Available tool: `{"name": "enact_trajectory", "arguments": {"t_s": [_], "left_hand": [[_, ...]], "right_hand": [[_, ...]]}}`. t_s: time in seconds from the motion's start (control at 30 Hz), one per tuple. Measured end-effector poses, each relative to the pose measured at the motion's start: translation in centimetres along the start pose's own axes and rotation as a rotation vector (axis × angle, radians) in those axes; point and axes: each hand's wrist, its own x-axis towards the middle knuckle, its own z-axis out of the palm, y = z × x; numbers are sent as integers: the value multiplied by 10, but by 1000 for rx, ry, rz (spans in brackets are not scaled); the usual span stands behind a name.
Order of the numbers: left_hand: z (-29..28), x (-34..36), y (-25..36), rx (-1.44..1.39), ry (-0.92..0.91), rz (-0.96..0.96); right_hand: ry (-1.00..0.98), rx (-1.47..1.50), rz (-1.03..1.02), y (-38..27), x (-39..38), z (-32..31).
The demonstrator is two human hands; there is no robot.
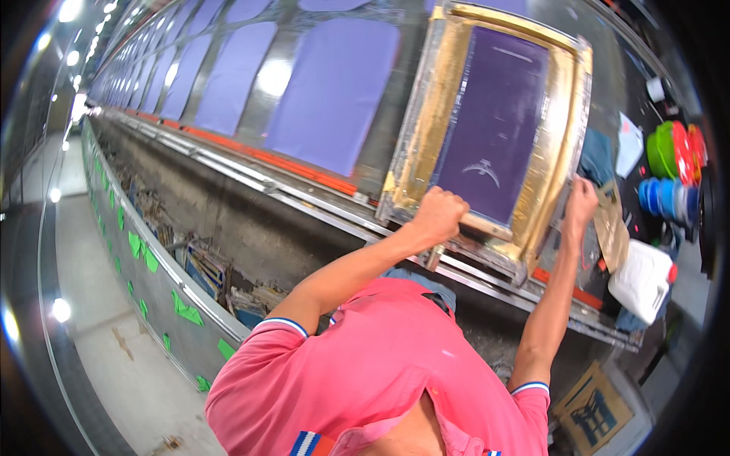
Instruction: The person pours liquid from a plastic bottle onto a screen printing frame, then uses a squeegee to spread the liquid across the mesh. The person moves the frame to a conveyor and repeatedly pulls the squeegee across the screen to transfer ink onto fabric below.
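A screen-printing frame [566, 144] with golden-brown taped borders lies on the long table ahead of me. Its mesh window [498, 114] is dark purple with a small pale curved mark and a short pale line. At the near end of the window sits a squeegee [488, 226] with a pale wooden edge. My left hand [441, 213] is closed at its left end; the hand hides part of the grip. My right hand [582, 199] is closed at the frame's outer right edge, fingers partly hidden. Left of the frame lies a purple fabric panel [334, 87].
More purple panels [236, 72] run leftward along the table, bordered by a metal rail [258, 178] and orange strip. At right stand a white jug [642, 281], a green container [663, 150] and blue tape-like rolls [660, 196]. A grey barrier [179, 319] with green tape runs behind at left.
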Motion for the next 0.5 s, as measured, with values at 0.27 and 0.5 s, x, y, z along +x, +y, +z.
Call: {"name": "enact_trajectory", "arguments": {"t_s": [0.27,0.5], "left_hand": [[-63,-60,-156,-29,-35,-71],[-127,-100,-288,106,-73,-43]], "right_hand": [[41,-40,-56,-118,-82,143],[78,81,156,-184,-141,283]]}}
